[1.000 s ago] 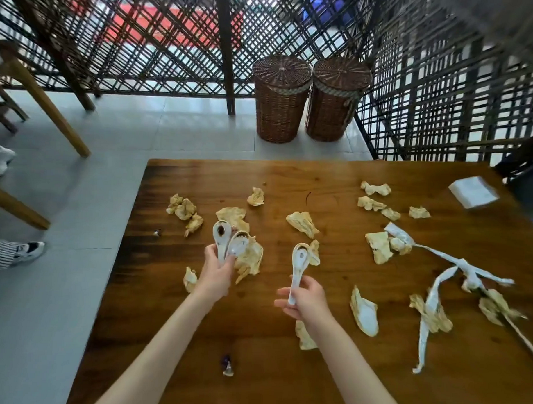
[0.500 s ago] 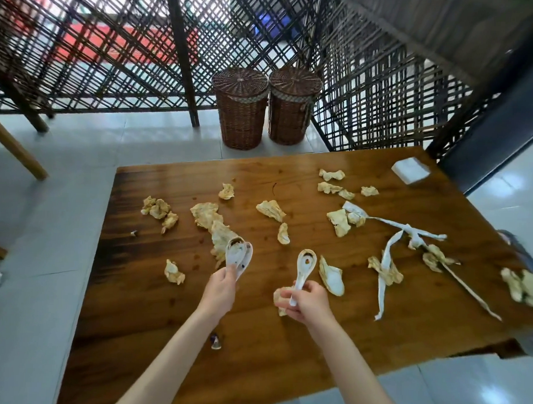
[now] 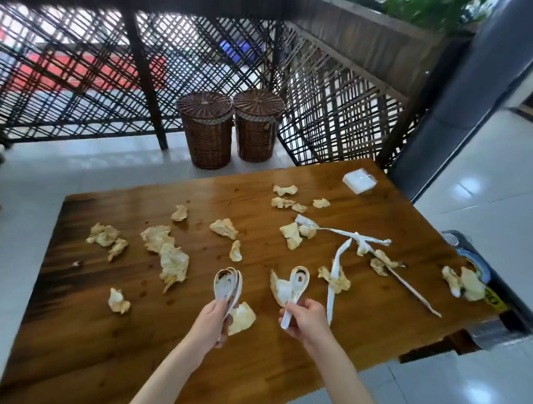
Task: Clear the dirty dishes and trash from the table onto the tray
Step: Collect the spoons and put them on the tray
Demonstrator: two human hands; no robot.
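1. A glossy brown wooden table fills the near view, with pale tiled floor around it.
2. The left hand is raised over the near table, fingers curled round the handles of two stacked white spoons, their stained bowls upward.
3. The right hand pinches the handle of a single white spoon, bowl up and away from the body.
4. Crumpled yellowish napkins lie scattered across the table; one rests just beside the left hand, another just behind the right-hand spoon.
5. Twisted white paper strips trail over the right half.
6. At the right edge stands a dark tray holding dishes, partly out of view.
7. A white tissue pack sits at the far right corner.
8. Beyond, two lidded wicker baskets stand before a dark lattice screen.
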